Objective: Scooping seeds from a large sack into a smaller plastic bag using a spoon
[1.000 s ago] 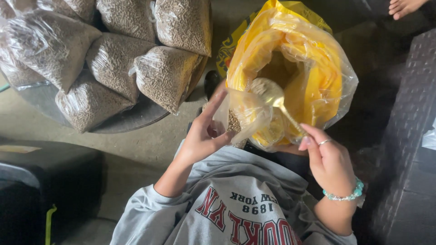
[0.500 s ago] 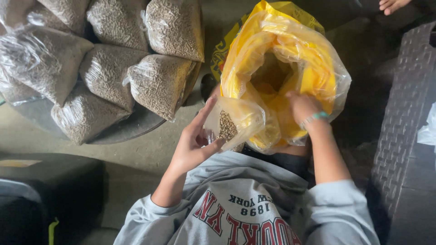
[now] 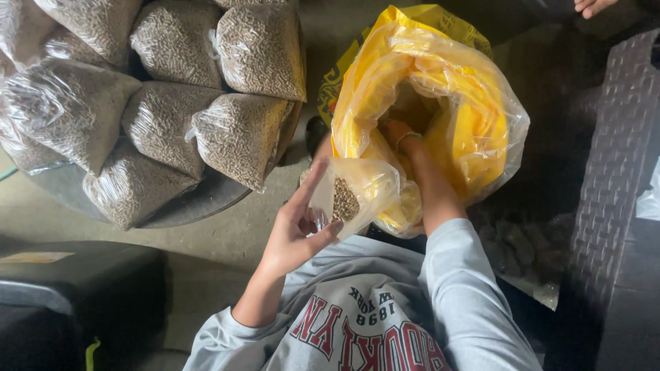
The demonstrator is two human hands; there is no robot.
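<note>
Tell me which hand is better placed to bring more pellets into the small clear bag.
Probably the right hand: it is already down inside the yellow sack where the pellets are. The left hand is occupied, its grip holding the small clear bag open.

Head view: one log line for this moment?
left hand: holds small clear bag open | right hand: inside yellow sack | filled pellet bags: piled left

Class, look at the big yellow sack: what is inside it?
The right hand reaches down inside the yellow sack. Its fingers and the sack's contents are hidden by the folded plastic.
</note>
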